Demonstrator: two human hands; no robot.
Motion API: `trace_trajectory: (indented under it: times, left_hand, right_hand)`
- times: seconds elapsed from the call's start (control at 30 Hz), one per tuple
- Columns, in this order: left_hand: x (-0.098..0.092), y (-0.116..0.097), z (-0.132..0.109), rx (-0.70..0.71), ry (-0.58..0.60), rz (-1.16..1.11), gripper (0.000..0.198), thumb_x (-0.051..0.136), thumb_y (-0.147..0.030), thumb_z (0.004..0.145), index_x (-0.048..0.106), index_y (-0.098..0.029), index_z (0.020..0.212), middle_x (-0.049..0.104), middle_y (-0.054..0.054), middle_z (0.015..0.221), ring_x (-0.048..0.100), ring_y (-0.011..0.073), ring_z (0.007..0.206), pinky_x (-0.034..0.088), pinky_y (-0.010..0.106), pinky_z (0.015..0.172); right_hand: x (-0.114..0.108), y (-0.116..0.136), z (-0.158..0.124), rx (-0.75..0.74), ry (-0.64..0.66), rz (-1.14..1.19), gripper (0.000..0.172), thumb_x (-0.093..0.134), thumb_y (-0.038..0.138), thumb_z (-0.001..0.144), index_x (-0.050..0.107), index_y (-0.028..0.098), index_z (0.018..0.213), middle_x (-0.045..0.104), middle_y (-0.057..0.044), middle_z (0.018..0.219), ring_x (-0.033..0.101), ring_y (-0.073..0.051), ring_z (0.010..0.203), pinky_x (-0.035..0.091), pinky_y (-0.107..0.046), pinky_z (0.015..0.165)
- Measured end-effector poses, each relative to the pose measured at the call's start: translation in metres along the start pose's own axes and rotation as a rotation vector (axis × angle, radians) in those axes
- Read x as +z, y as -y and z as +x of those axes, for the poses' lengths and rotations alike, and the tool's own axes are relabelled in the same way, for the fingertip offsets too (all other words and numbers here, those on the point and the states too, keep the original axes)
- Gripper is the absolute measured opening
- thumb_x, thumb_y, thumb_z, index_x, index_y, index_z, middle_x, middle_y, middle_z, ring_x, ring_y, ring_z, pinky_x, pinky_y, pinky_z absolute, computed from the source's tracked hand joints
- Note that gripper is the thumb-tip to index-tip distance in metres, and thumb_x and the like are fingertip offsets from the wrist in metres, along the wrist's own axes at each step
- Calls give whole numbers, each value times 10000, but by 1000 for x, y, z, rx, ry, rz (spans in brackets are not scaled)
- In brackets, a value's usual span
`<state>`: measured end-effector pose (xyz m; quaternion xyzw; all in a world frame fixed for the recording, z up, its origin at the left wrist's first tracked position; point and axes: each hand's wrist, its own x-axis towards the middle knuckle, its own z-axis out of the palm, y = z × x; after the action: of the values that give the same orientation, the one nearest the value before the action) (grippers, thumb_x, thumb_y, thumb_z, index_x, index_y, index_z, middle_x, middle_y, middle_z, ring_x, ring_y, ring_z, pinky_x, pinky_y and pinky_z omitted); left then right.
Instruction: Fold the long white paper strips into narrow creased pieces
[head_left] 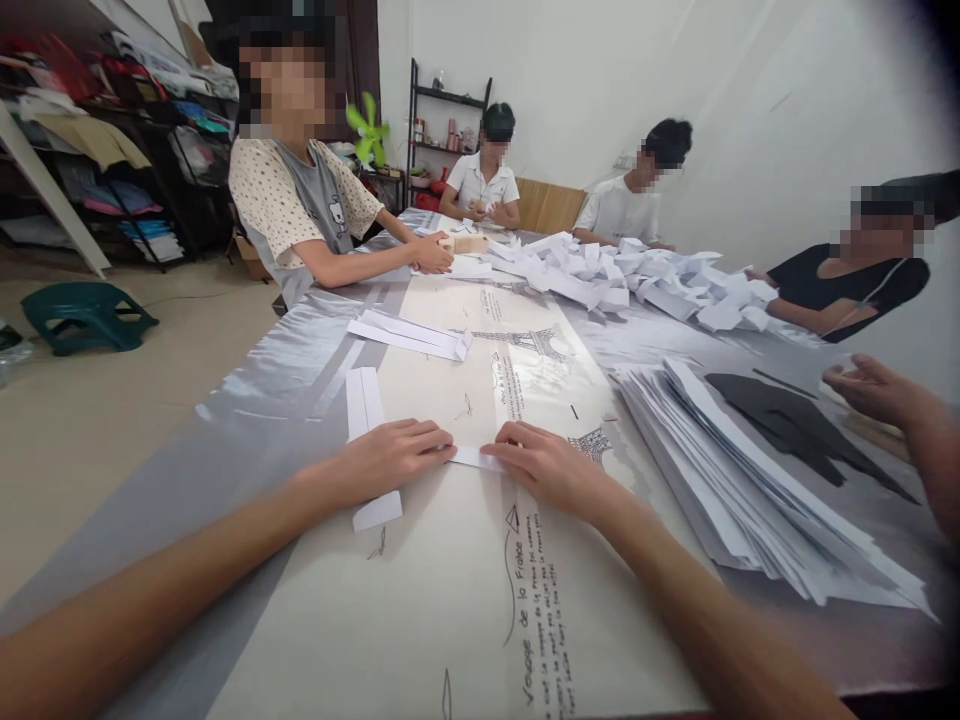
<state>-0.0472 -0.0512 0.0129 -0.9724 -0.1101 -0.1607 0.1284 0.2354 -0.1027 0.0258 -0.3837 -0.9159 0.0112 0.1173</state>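
Note:
A short white paper strip lies low over the printed tablecloth, held at its two ends. My left hand grips its left end, with fingers pressed together. On the other end, my right hand is closed with thumb and fingers, and part of the strip is hidden under them. Beneath my left hand and wrist passes a folded white paper piece, showing above and below. Farther up the cloth lie more folded paper strips, one with a bent end.
To the right stands a fanned stack of paper sheets beside a dark flat piece. A heap of folded papers covers the far table. Several people sit around it; another person's hand is at right. A green stool stands left.

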Motion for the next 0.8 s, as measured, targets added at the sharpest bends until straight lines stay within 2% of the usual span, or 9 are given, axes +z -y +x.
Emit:
trace_trajectory:
  times: [0.07, 0.13, 0.27, 0.43, 0.63, 0.73, 0.8]
  left_hand:
    - [0, -1, 0, -5, 7, 17, 253, 426, -81, 1036, 583, -127, 1229, 679, 95, 1170, 635, 215, 1027, 533, 352, 887]
    - [0, -3, 0, -15, 17, 49, 249, 435, -75, 1029, 586, -111, 1223, 688, 93, 1144, 636, 208, 969, 538, 346, 842]
    - [0, -8, -1, -31, 73, 126, 274, 447, -62, 1010, 570, -84, 1254, 688, 102, 1124, 623, 200, 875, 524, 330, 687]
    - [-1, -18, -1, -119, 182, 148, 305, 456, -45, 983, 553, -93, 1268, 655, 117, 1159, 612, 208, 939, 437, 291, 510]
    - [0, -21, -2, -190, 230, 122, 387, 451, -48, 974, 503, -129, 1349, 617, 122, 1182, 585, 215, 998, 472, 268, 541]
    - [0, -21, -2, -197, 231, 106, 382, 441, -50, 981, 510, -137, 1347, 616, 124, 1193, 584, 218, 1008, 501, 269, 582]
    - [0, -21, -2, -215, 228, 91, 378, 443, -46, 977, 527, -146, 1332, 618, 123, 1197, 586, 218, 1006, 510, 270, 597]
  right_hand:
    - [0, 7, 0, -22, 23, -31, 431, 357, 24, 973, 587, 209, 1287, 585, -85, 1028, 517, -162, 738, 416, -278, 594]
    - [0, 12, 0, -9, 38, -40, 474, 371, 11, 946, 566, 209, 1330, 573, -91, 1059, 492, -152, 709, 398, -270, 568]
    - [-3, 19, 1, 31, 51, -36, 442, 402, 41, 961, 576, 200, 1336, 569, -102, 1089, 501, -148, 704, 393, -274, 566]
    - [-6, 24, 4, 143, 76, -22, 320, 413, 131, 1014, 677, 210, 1177, 575, -78, 1025, 490, -134, 646, 328, -272, 505]
    - [-14, 10, -5, 250, 91, 135, 289, 476, 221, 1019, 748, 225, 923, 600, -55, 988, 446, -99, 560, 377, -298, 546]
    - [-23, -3, -14, 302, 132, 245, 342, 490, 279, 1022, 769, 219, 834, 628, -71, 963, 498, -120, 594, 415, -317, 580]
    - [-28, -12, -18, 323, 154, 322, 324, 517, 304, 1009, 793, 229, 856, 649, -83, 965, 544, -144, 639, 439, -332, 599]
